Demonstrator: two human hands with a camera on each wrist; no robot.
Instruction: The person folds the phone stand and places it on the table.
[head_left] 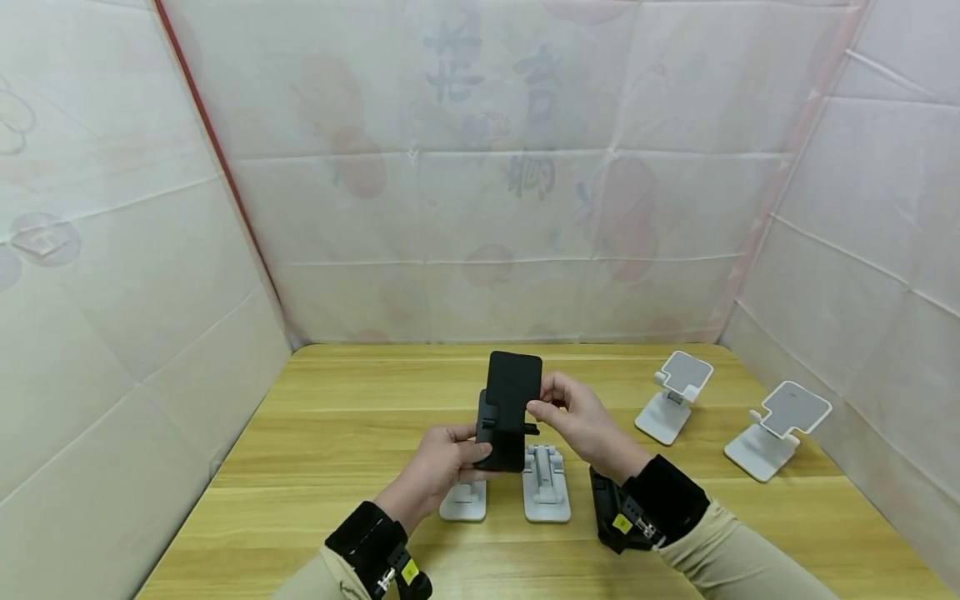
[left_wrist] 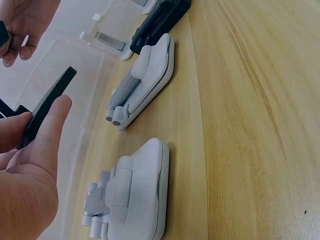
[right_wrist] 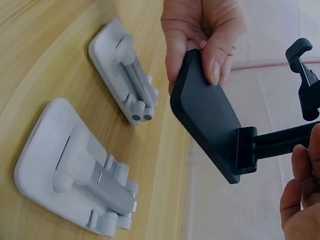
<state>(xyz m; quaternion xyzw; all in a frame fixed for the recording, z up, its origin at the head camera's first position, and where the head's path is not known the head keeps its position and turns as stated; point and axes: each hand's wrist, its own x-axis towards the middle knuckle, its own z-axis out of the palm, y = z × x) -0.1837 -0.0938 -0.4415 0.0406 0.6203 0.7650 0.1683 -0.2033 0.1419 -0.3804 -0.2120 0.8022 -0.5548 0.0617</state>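
Phone stand held above the table, between left hand at its lower end and right hand at its side. Two folded stands lie on the table just below the fingers. Two unfolded stands sit well right of the right fingers.

**Open wood at the left and back, clutter near the front and right**

Two folded white stands lie just below the hands, a folded black stand under the right wrist. Two unfolded white stands block the right side. The table lies bare at left and rear (draped walls hem it in).
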